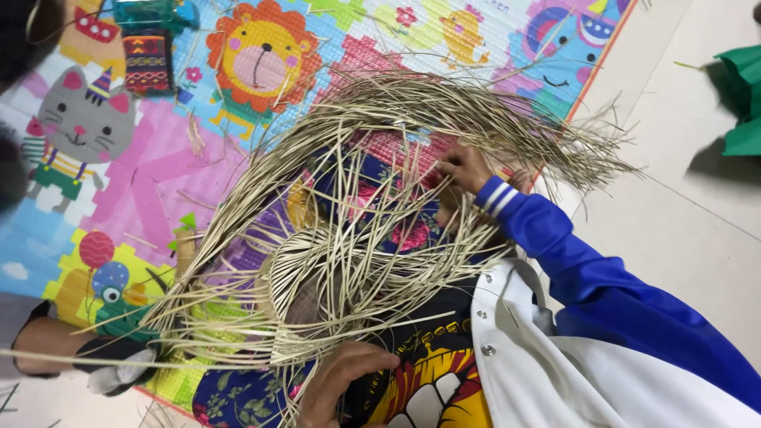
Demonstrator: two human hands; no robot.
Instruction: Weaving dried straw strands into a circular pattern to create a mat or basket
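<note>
Pale straw-coloured strands [349, 198] fanned over the person's lap and the animal-print play mat [143, 182] in the head view, w/ a half-woven piece [317, 273] at the centre. The right hand [464, 168] sat at the bundle's far side, fingers pinched on a few strands. The left hand [341, 376] was curled at the near edge, just below the woven piece (its grip was hidden, couldn't tell). Strands ran mostly lower left to upper right, loose tips pointing toward the bare floor [674, 198]. The woven piece lay between both hands, the left nearer.
</note>
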